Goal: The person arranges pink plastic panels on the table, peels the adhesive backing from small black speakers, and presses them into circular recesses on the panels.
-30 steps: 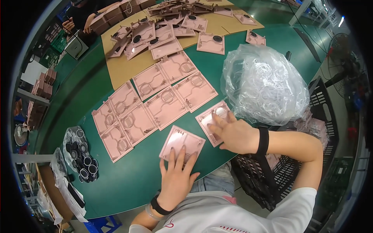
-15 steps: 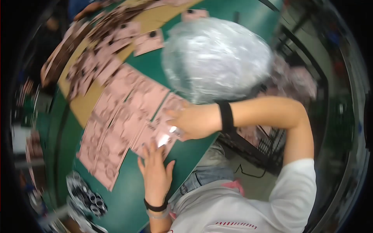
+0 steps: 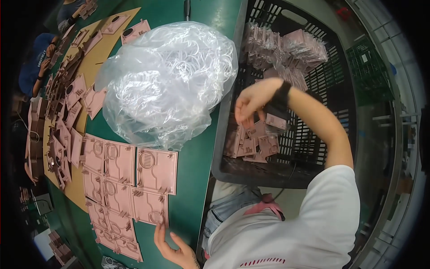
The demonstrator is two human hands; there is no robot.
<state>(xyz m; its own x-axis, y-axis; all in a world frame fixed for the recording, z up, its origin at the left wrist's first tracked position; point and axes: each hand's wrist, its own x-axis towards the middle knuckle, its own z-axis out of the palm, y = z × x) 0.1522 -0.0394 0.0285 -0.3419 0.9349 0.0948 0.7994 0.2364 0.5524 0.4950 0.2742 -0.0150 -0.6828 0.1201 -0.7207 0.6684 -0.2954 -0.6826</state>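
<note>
Rows of pink plastic panels (image 3: 118, 161), each with a round slotted grille and raised ribs, lie side by side on the green table. My left hand (image 3: 174, 249) is open at the near right end of these rows. Its index fingertip is at the corner of a panel (image 3: 150, 207); thumb and fingers are apart. My right hand (image 3: 257, 101) hangs over the black plastic crate (image 3: 286, 177), fingers loosely bent and apart, with no object clearly in them. Just below it are loose pink parts (image 3: 256, 145) and a pink part in clear film (image 3: 276, 122).
A large clear bag of white rings (image 3: 179, 76) stands on the table beside the crate. More pink panels (image 3: 62, 139) are heaped on brown board to the left. Wrapped pink stacks (image 3: 304, 49) fill the crate's far part. Another person's blue sleeve (image 3: 38, 58) shows at far left.
My right hand has left the panels and moved right, over the crate. The shiny film by its fingers is gone from the panels. My left hand has drawn slightly back; the view has turned right.
</note>
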